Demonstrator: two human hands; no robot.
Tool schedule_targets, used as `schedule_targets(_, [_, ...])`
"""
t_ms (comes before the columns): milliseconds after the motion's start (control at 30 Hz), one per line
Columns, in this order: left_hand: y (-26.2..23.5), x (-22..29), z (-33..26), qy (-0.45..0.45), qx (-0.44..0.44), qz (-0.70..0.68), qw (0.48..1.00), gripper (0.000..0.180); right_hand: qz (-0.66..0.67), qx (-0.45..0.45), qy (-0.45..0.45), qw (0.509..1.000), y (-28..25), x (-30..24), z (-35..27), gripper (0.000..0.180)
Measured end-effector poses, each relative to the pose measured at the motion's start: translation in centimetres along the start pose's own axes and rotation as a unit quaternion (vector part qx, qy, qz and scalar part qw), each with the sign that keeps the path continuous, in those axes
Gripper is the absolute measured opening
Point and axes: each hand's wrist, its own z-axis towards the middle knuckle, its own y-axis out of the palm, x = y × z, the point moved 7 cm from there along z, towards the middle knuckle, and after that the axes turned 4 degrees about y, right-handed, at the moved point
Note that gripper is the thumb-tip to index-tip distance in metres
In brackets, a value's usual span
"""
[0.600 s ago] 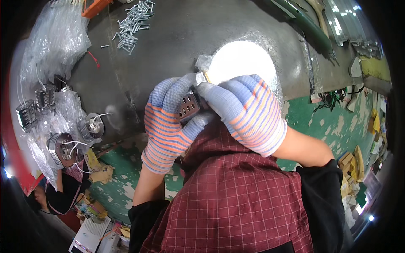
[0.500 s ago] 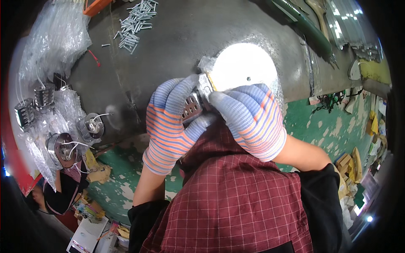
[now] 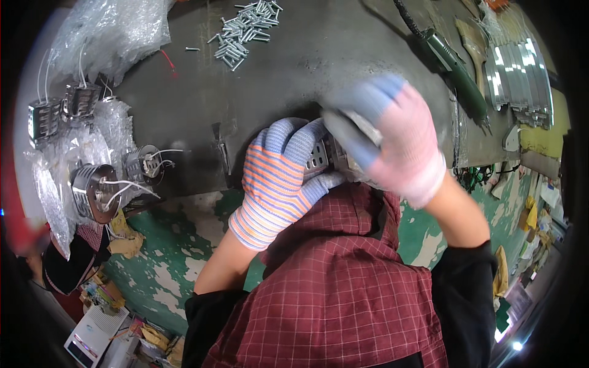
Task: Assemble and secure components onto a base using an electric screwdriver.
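Dark grey sheet metal forms the workbench top (image 3: 343, 55), scuffed and dusty, with its near edge running just beyond the person's chest. Below that edge lies a green-painted floor (image 3: 165, 245) with large worn patches and scattered scraps. At the bench's near edge, the left hand (image 3: 279, 178), in a striped knit glove, is curled around a small perforated metal part (image 3: 319, 158), thumb under it and fingers over the top. The right hand (image 3: 383, 138), also gloved and blurred, is closed over the same part from the right side; what its fingertips pinch cannot be told. A loose pile of screws (image 3: 242, 27) rests at the far side of the bench. Wired metal motors (image 3: 95, 190) in clear plastic wrap occupy the left end. A green-handled tool (image 3: 457, 67) and a row of bright metal strips (image 3: 518, 73) lie at the right end.
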Motion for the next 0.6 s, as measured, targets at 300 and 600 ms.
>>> schedule_targets(300, [-0.1,0.0,-0.1,0.025,0.027,0.014,0.999,0.074,-0.136,-0.211,0.045,0.967,10.1,1.0,11.2,0.021])
schedule_targets(600, [0.4,0.0,-0.4,0.015,0.008,0.049,0.999,0.076,-0.256,-0.334,-0.197,0.886,14.6,-4.1,9.9,0.016])
